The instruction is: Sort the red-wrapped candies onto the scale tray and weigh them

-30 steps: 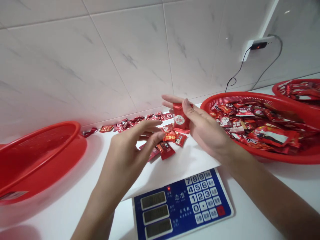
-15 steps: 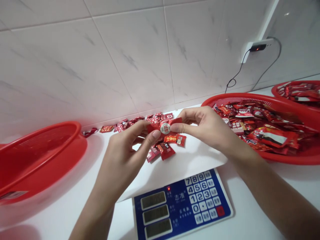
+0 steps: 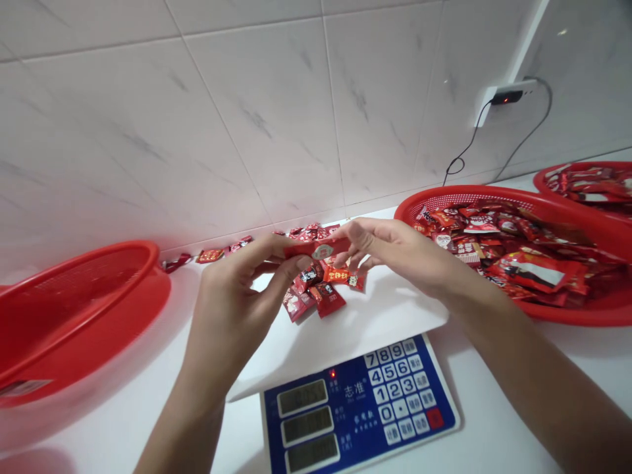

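Observation:
A small red candy packet (image 3: 323, 251) with a round white label is pinched at its left end between thumb and fingers of my left hand (image 3: 241, 289), above the scale's white pan (image 3: 345, 322). At the packet's right end is my right hand (image 3: 390, 250), its thumb lifted and its fingers apart and bent; whether a fingertip still touches the wrapper I cannot tell. Below the hands, several red wrapped candies (image 3: 326, 299) lie on the pan. Nearest me is the scale's blue keypad panel (image 3: 355, 408), with faint digits on its displays.
At right stands a red basket (image 3: 513, 306) heaped with wrapped candies, and a second filled basket (image 3: 587, 164) is behind it. An empty-looking red basket (image 3: 123, 309) sits at left. Loose candies (image 3: 210, 255) lie along the tiled wall (image 3: 257, 118). A black cable (image 3: 467, 146) hangs from a power strip.
My right thumb has come off the packet and the right fingers have loosened. The packet has tipped, so its label shows narrower. Faint digits now show on the scale.

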Motion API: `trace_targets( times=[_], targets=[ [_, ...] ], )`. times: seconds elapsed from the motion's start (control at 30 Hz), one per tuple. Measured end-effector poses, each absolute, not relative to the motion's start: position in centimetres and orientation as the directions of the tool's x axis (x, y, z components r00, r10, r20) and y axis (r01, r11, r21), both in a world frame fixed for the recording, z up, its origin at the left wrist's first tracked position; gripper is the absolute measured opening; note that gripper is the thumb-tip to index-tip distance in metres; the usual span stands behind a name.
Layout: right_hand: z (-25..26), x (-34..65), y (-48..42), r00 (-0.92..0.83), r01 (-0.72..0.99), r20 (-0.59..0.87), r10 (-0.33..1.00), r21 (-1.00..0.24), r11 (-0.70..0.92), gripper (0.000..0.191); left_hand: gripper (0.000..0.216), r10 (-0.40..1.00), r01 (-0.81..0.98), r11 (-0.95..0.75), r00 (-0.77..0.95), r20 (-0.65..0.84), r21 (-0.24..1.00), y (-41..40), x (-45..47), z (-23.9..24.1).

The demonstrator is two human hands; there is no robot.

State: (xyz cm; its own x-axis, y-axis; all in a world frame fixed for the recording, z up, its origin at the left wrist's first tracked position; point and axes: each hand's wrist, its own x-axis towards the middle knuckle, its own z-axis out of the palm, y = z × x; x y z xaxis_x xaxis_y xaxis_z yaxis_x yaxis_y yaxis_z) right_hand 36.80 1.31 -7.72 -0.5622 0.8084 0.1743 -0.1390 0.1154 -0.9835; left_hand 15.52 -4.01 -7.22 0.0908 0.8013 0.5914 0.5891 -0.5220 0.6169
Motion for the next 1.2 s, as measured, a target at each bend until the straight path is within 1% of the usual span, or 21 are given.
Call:
trace_targets(
  times=[0.03,0.07,0.1,0.17,0.2,0.23,0.3,0.33,0.37,0.4,0.43,0.5,0.63,0.73,1.0,1.1,1.2],
  targets=[
    [-7.7,36.8,1.3,-0.573,-0.153,0.155,0.805,-0.985,0.081,0.041,0.006,0.776,0.604,-0.541,0.092,0.624,0.585,-4.0,15.6,-7.2],
    [-7.8,36.7,1.4,-0.576,-0.169,0.141,0.805,-0.984,0.051,0.04,0.008,0.755,0.618,-0.56,0.107,0.647,0.552,-4.0,15.5,-7.2],
    [-7.8,36.6,1.4,-0.569,-0.182,0.137,0.811,-0.983,0.038,0.034,0.01,0.742,0.63,-0.576,0.135,0.657,0.521,-3.9,15.5,-7.2],
    [-7.8,36.4,1.5,-0.507,-0.184,0.165,0.846,-0.98,0.081,0.019,0.015,0.75,0.641,-0.591,0.213,0.626,0.49,-3.9,15.2,-7.0],
    [-7.8,36.3,1.5,-0.464,-0.174,0.193,0.864,-0.977,0.125,0.013,0.02,0.769,0.635,-0.589,0.251,0.588,0.5,-3.8,15.1,-7.0],
    [-7.7,36.3,1.5,-0.428,-0.16,0.219,0.877,-0.973,0.165,0.009,0.03,0.792,0.619,-0.579,0.272,0.546,0.531,-3.8,15.0,-6.9],
    [-7.7,36.1,1.4,-0.398,-0.153,0.264,0.879,-0.963,0.22,0.009,0.051,0.845,0.553,-0.525,0.251,0.472,0.647,-3.8,15.0,-6.8],
    [-7.7,36.1,1.4,-0.401,-0.161,0.281,0.872,-0.959,0.235,0.009,0.052,0.874,0.508,-0.483,0.224,0.432,0.713,-3.7,15.1,-6.9],
    [-7.7,36.0,1.3,-0.413,-0.166,0.296,0.861,-0.954,0.248,0.01,0.046,0.899,0.463,-0.437,0.199,0.39,0.771,-3.7,15.2,-6.9],
    [-7.7,36.0,1.2,-0.425,-0.166,0.311,0.85,-0.95,0.265,0.01,0.036,0.918,0.422,-0.396,0.18,0.353,0.815,-3.7,15.4,-6.9],
    [-7.7,35.9,1.1,-0.435,-0.158,0.325,0.84,-0.946,0.284,0.009,0.027,0.929,0.393,-0.369,0.175,0.326,0.842,-3.6,15.5,-7.0],
    [-7.7,35.9,0.9,-0.449,-0.12,0.329,0.831,-0.944,0.308,0.01,0.019,0.934,0.365,-0.356,0.177,0.312,0.86,-3.5,15.7,-7.1],
    [-7.7,35.9,1.0,-0.462,-0.082,0.305,0.833,-0.95,0.303,0.014,0.02,0.928,0.393,-0.371,0.179,0.326,0.842,-3.4,15.5,-7.1],
    [-7.8,35.9,1.1,-0.467,-0.084,0.301,0.831,-0.951,0.298,0.014,0.019,0.928,0.429,-0.371,0.187,0.321,0.823,-3.4,15.2,-7.1],
    [-8.0,35.8,1.1,-0.481,-0.105,0.275,0.833,-0.961,0.256,0.013,0.017,0.923,0.456,-0.385,0.19,0.334,0.802,-3.6,15.2,-6.7],
    [-8.0,35.8,1.1,-0.483,-0.084,0.264,0.835,-0.963,0.256,0.014,0.021,0.928,0.47,-0.371,0.148,0.342,0.801,-3.6,15.3,-6.6],
    [-8.0,35.9,1.1,-0.462,-0.023,0.285,0.84,-0.951,0.31,0.014,0.023,0.925,0.505,-0.354,0.062,0.376,0.787,-3.6,15.2,-6.5]
  ],
)
